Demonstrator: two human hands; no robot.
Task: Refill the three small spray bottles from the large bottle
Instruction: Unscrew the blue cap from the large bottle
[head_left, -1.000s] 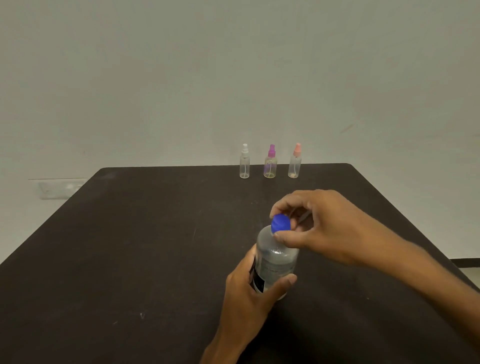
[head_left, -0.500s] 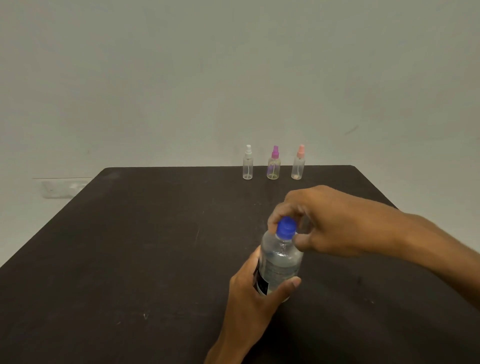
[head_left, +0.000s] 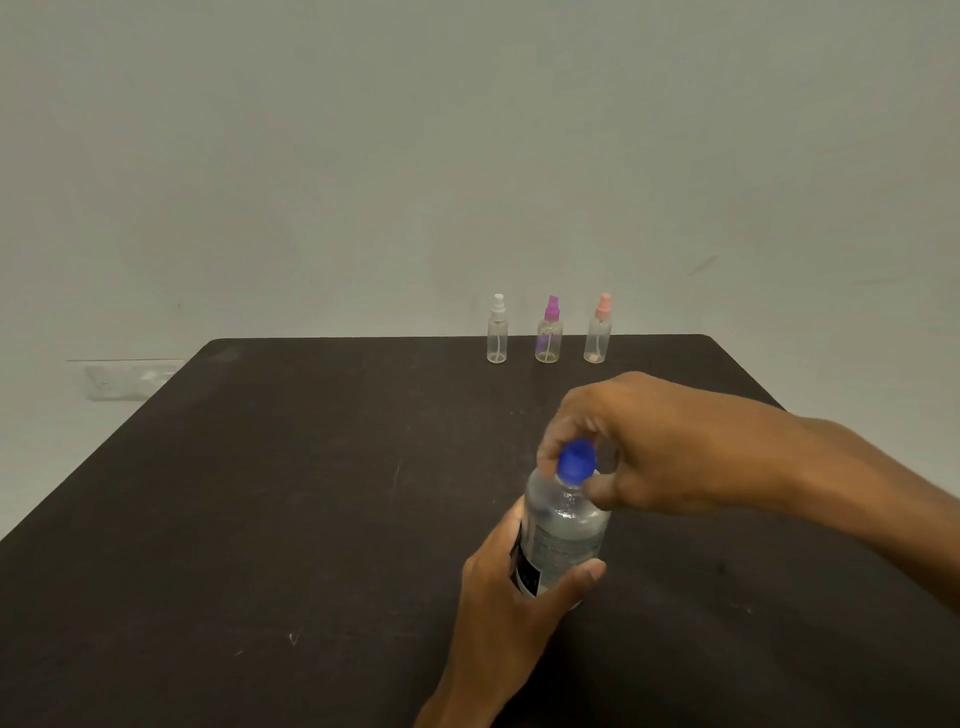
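Your left hand (head_left: 498, 597) wraps its fingers (head_left: 589, 571) around the lower body of the large bottle (head_left: 563, 525), which stands upright over the near right part of the dark counter (head_left: 260, 519). Your right hand (head_left: 654, 447) comes in from the right and curls over the top, its fingers pinching the blue cap (head_left: 576, 460), which sits on the neck. At the far edge of the counter, well apart from the large bottle, three small spray bottles stand upright in a row: one with a white top (head_left: 497, 332) on the left, one with a purple top (head_left: 549, 332) in the middle and one with a pink top (head_left: 598, 332) on the right.
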